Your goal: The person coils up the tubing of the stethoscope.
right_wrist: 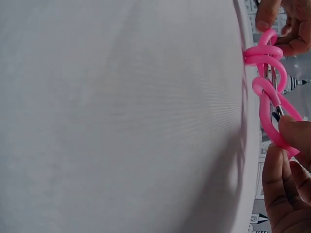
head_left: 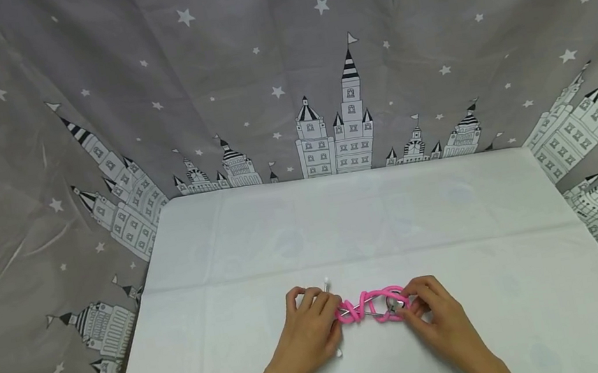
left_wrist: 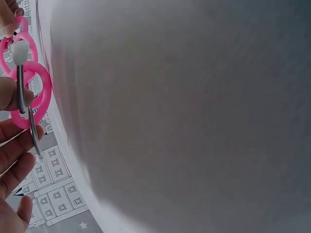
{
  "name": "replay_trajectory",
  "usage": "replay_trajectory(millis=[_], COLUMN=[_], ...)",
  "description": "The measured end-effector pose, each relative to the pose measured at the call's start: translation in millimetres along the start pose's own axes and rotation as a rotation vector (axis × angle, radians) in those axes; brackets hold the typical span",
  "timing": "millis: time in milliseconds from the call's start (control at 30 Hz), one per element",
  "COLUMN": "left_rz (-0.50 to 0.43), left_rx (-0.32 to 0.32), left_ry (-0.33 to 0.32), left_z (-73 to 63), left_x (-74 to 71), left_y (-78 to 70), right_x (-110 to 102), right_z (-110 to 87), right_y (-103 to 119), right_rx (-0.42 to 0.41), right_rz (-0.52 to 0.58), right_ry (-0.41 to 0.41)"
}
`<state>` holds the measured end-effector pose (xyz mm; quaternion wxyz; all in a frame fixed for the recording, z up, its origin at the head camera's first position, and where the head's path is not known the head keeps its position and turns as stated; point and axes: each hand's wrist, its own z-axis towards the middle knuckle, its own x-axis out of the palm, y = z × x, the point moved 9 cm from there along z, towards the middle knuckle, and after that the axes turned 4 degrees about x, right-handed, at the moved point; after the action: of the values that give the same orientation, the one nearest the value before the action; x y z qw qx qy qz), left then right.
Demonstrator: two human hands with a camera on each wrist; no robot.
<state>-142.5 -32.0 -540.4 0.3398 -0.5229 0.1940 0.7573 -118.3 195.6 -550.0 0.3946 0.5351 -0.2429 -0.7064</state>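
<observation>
Between the two hands is a thin metal wire piece (head_left: 373,314) with pink cord (head_left: 362,306) looped and wound around it. My left hand (head_left: 310,327) holds its left end, where white-tipped metal ends stick out above and below the hand. In the left wrist view, a white tip (left_wrist: 20,52) shows close up, with the thumb on the metal beside a pink loop. My right hand (head_left: 437,314) pinches the right end of the pink cord between thumb and fingertips. Near those fingertips sits a small silvery round part (head_left: 394,302), partly covered by the cord.
A white cloth-covered table (head_left: 361,216) lies under the hands. Behind it and along both sides hangs a grey curtain (head_left: 232,48) printed with stars and castles.
</observation>
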Motion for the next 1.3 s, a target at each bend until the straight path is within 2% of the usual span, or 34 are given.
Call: replay_trajectory(millis=[333, 867, 1100, 1300], left_rz=[-0.028, -0.051, -0.071, -0.062], left_rx=[-0.035, -0.045, -0.058, -0.069], left_ry=[0.077, 0.044, 0.035, 0.038], left_z=[1.6, 1.7, 1.0, -2.6], left_x=[0.1, -4.8, -9.1, -13.7], left_y=[-1.1, -1.1, 0.5, 5.7], right_x=[0.9, -2.7, -15.1, -26.0], right_z=[-2.5, 0.0, 3.4, 5.9], right_y=[-4.3, -11.7, -9.7, -6.4], right_rx=[0.016, 0.065, 0.024, -0.041], right_rz=[-0.04, -0.094, -0.11, -0.211], right_ry=[-0.044, -0.012, -0.044, -0.076])
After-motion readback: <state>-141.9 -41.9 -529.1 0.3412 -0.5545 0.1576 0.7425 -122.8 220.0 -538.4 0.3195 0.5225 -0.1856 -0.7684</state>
